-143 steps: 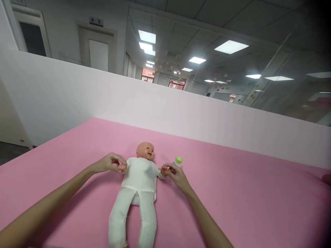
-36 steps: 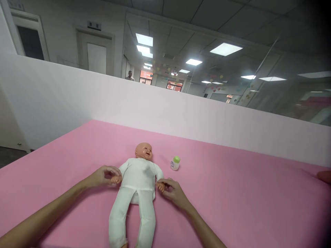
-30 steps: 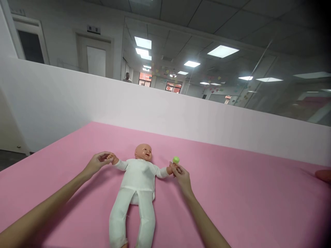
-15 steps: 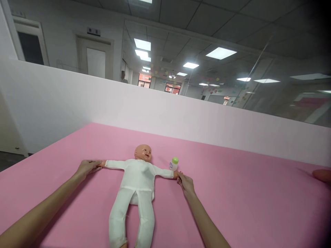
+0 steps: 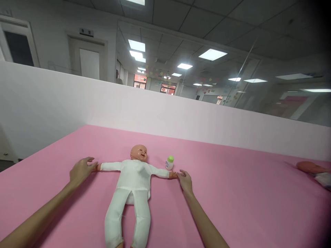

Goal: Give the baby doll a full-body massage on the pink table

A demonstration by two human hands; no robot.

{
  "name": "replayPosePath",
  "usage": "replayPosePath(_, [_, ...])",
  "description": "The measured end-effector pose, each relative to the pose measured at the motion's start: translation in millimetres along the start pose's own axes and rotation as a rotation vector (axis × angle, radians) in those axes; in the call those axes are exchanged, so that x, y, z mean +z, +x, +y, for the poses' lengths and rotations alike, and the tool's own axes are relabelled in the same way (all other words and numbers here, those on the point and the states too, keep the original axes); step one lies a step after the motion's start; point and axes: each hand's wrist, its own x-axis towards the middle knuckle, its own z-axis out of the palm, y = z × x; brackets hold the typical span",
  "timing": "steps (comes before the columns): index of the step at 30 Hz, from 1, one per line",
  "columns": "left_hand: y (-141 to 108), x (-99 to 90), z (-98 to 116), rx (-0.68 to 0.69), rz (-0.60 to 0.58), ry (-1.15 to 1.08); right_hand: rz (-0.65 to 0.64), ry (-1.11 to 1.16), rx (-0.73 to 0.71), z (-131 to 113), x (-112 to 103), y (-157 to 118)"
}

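Now: L hand (image 5: 81,171), R hand (image 5: 184,181) both open, beside 1 baby doll (image 5: 134,175); 1 bottle (image 5: 169,163) near.

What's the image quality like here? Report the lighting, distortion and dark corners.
In the head view, the ceiling light panel glows brightly, the top-right corner darkens into vignetting, wide-angle distortion makes the white partition slope down to the right, and the baby doll looks reasonably sharp, with a soft shadow beside the left forearm.
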Motion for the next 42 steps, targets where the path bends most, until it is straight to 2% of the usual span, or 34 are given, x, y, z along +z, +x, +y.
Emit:
replayPosePath(2, [-13.6, 8.0, 28.8, 0.179, 0.088, -0.103, 0.041, -0.056, -0.093, -2.1, 1.5, -0.5])
replayPosePath(3, [-22.9, 13.2, 48.1, 0.285, 0.076, -0.207, 0.039, -0.065, -0.135, -4.3, 3.7, -0.8])
replayPosePath(5, [-44.6, 25.9, 94.9, 0.398, -0.083, -0.469, 0.016, -0.069, -0.222, -11.1, 10.6, -0.3])
replayPosePath(7, [-66.4, 42.8, 147.7, 0.419, -0.331, -0.767, -0.018, -0.079, -0.316, -20.0, 19.4, 2.7])
replayPosePath(9, [-82.9, 64.1, 199.0, 0.259, -0.602, -1.11, -0.062, -0.12, -0.421, -29.0, 28.1, 8.5])
replayPosePath(11, [-91.5, 88.3, 242.6, -0.049, -0.877, -1.407, -0.108, -0.186, -0.519, -35.3, 35.2, 16.7])
replayPosePath(12, [-93.0, 100.5, 260.3, -0.217, -0.978, -1.474, -0.135, -0.227, -0.561, -36.7, 37.8, 21.2])
replayPosePath(14, [-92.2, 122.8, 286.6, -0.436, -1.063, -1.547, -0.193, -0.31, -0.632, -35.3, 41.4, 30.2])
replayPosePath(16, [-89.2, 140.1, 301.9, -0.556, -1.071, -1.57, -0.253, -0.383, -0.695, -28.5, 43.2, 38.0])
replayPosePath(19, [-84.9, 157.3, 309.3, -0.613, -1.079, -1.602, -0.304, -0.464, -0.773, -12.7, 45.7, 44.8])
replayPosePath(23, [-81.1, 173.8, 305.2, -0.653, -1.095, -1.635, -0.302, -0.499, -0.843, 1.6, 49.4, 45.5])
replayPosePath(26, [-77.5, 180.9, 300.2, -0.663, -1.108, -1.65, -0.296, -0.52, -0.815, -2.4, 47.5, 46.5])
replayPosePath(28, [-74.6, 178.8, 297.5, -0.66, -1.112, -1.651, -0.318, -0.537, -0.776, -12.1, 44.2, 46.0])
replayPosePath(31, [-74.0, 164.7, 294.5, -0.592, -1.116, -1.653, -0.322, -0.483, -0.739, -34.2, 45.9, 28.0])
replayPosePath(33, [-81.6, 152.7, 292.4, -0.47, -1.112, -1.669, -0.325, -0.393, -0.708, -52.8, 56.7, -3.9])
replayPosePath(35, [-97.7, 142.4, 289.0, -0.359, -1.023, -1.689, -0.344, -0.304, -0.683, -74.7, 74.4, -48.1])
replayPosePath(37, [-118.0, 132.8, 283.0, -0.308, -0.862, -1.712, -0.395, -0.251, -0.789, -100.0, 93.8, -90.1])
replayPosePath(39, [-134.1, 119.8, 273.3, -0.298, -0.738, -1.737, -0.496, -0.243, -0.884, -125.8, 109.1, -114.5])
replayPosePath(40, [-138.2, 110.7, 266.8, -0.291, -0.704, -1.751, -0.52, -0.235, -0.907, -137.1, 114.2, -118.2])
replayPosePath(41, [-139.0, 99.8, 259.4, -0.303, -0.742, -1.749, -0.527, -0.226, -0.891, -146.2, 117.7, -117.2])
replayPosePath(42, [-137.0, 87.4, 251.2, -0.282, -0.865, -1.746, -0.528, -0.217, -0.852, -152.5, 119.7, -113.5])
